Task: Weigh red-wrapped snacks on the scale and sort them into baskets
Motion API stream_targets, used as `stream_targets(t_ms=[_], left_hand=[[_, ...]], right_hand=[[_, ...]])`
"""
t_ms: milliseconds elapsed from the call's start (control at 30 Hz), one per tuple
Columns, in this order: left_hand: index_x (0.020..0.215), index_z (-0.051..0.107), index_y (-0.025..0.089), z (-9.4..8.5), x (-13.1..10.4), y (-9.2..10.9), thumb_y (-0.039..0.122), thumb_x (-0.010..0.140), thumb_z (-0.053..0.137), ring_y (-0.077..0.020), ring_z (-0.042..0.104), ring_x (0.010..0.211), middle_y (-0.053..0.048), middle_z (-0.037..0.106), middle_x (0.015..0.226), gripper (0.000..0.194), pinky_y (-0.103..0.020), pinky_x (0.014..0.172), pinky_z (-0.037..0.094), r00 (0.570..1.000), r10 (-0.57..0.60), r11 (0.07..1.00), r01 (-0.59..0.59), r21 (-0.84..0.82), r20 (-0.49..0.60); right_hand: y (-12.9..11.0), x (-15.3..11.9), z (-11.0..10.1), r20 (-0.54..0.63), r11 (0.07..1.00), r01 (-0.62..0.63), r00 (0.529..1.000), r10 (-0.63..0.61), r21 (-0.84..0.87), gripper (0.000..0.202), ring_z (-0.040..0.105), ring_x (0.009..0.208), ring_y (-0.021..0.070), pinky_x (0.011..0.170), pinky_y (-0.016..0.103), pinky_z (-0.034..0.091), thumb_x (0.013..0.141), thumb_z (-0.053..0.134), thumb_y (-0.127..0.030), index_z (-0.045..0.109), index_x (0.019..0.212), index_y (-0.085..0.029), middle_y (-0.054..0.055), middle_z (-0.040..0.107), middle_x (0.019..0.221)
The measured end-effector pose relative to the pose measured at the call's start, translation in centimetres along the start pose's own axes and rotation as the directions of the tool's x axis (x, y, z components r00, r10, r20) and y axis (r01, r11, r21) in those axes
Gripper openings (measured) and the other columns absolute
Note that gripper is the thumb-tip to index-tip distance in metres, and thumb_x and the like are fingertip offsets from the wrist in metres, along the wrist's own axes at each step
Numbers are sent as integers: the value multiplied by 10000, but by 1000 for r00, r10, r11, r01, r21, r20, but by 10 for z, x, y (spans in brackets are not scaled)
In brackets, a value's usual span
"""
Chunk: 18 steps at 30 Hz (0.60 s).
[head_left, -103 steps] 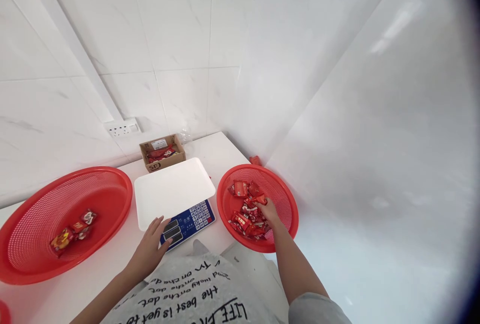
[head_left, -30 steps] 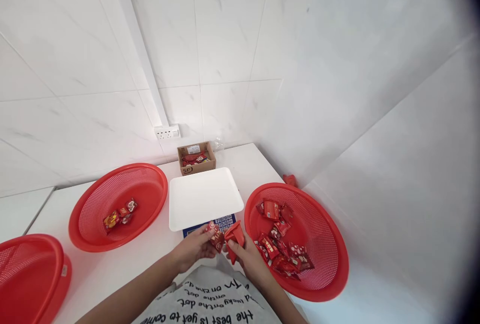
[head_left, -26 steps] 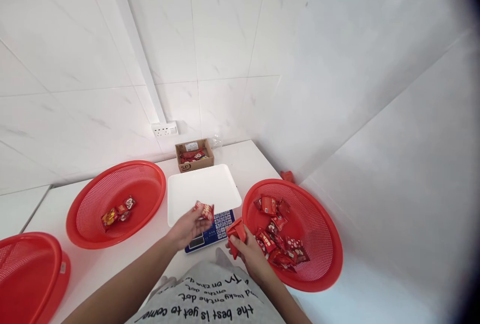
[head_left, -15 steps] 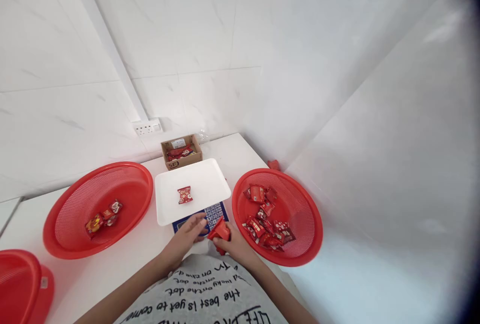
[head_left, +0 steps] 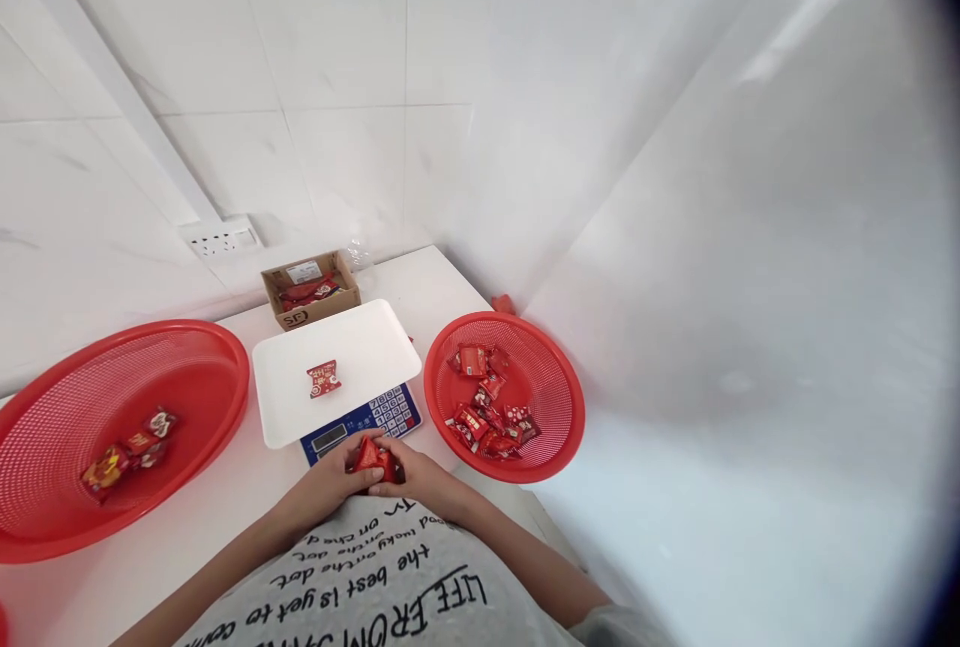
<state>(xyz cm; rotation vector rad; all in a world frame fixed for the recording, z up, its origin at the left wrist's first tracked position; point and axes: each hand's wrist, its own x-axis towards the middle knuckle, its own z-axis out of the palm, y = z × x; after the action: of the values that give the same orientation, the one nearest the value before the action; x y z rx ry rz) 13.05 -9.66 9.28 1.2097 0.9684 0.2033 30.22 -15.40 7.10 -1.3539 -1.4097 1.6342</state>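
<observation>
My left hand (head_left: 342,470) and my right hand (head_left: 413,477) meet in front of my shirt. Both are closed around a shiny red packet (head_left: 373,459), partly hidden by the fingers, so its exact kind is unclear. Just beyond them is a blue weighing scale (head_left: 330,439) with a keypad and display. Its white tray (head_left: 289,407) carries one small red wrapped snack packet (head_left: 324,379). To the right of my hands, a red mesh basket (head_left: 568,427) holds several red snack packets (head_left: 474,425).
At the left stands a larger red basket (head_left: 225,367) with a few packets (head_left: 139,442) in it. A cardboard box (head_left: 330,305) of red packets sits behind the scale, near the wall socket (head_left: 219,239). A red item (head_left: 503,304) lies beyond the right basket.
My left hand, earlier apart with fingers loose, has come onto the red packet that my right hand held. The view has turned to the right.
</observation>
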Motion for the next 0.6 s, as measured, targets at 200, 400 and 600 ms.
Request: stream_targets(t_ms=[200,400,600], left_hand=[[1298,495,234,-2,-2,-3,309,658,735,-248,606,1051,-65,654,1171,687,-363,955,419,999,-38,976,33,-217,-21],[1228,499,228,3,-3,2,309,660,769,-213,665,844,-70,670,1069,634,-336,777,505,981,-162,881,96,-463,-106],[1180,501,208,-2,-8,9,293,646,792,-208,669,830,-85,653,1070,614,-313,736,520,957,-240,868,138,-477,-160]], right_hand=[[2,4,0,23,999,-4,1000,5,-36,688,562,1101,225,942,364,427,729,687,-388,435,1346,-218,84,579,1265],[-2,-1,-36,-235,1000,0,972,-6,-24,420,622,908,167,844,334,473,794,585,-311,553,1200,-209,69,647,1086],[29,-12,-96,-384,934,-284,905,186,-218,137,609,810,168,751,304,453,793,515,-216,641,845,-200,24,673,853]])
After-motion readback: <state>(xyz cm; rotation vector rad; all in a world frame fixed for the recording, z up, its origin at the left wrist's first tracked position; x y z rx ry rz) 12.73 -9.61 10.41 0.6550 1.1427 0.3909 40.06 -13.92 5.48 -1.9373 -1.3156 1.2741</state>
